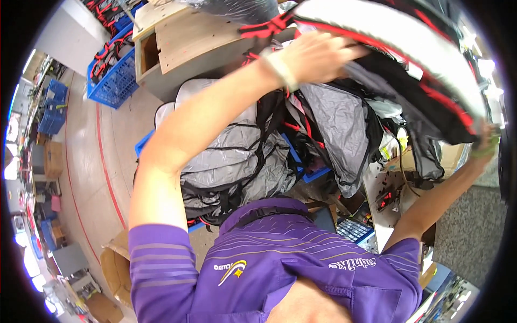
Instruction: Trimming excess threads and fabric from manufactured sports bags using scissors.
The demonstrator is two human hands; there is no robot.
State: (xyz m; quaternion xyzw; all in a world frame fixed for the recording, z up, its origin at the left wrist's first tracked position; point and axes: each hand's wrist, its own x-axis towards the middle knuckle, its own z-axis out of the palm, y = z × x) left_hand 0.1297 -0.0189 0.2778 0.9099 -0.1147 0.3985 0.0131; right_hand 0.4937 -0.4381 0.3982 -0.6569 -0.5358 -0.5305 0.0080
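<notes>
Our left hand (318,54) is raised high and closed over the edge of a large padded cover (409,48), silver-white on its face with red piping and black fabric behind; the fingers curl over the rim while the thumb side presses from below, so the grip is clamped on the cover. Our right hand (487,142) is far out to the right, in a greenish glove, gripping the other end of the same cover where the black fabric hangs down; it looks closed on the cloth, though the fisheye edge blurs the fingers. Held this way, arms spread wide, the cover is stretched between both hands and lifted clear of everything beneath, so it hangs open instead of bunching. It spans the upper right of the scene, above and beyond the heap. Below it, nearer to us, a pile of grey and black covers (237,161) with red straps fills a blue crate (304,172), slumped loosely over its rim. To the far left stands a wooden workbench (183,43), with a blue basket (116,81) of red-and-black straps beside it. At right, a table (385,188) carries small red parts.
</notes>
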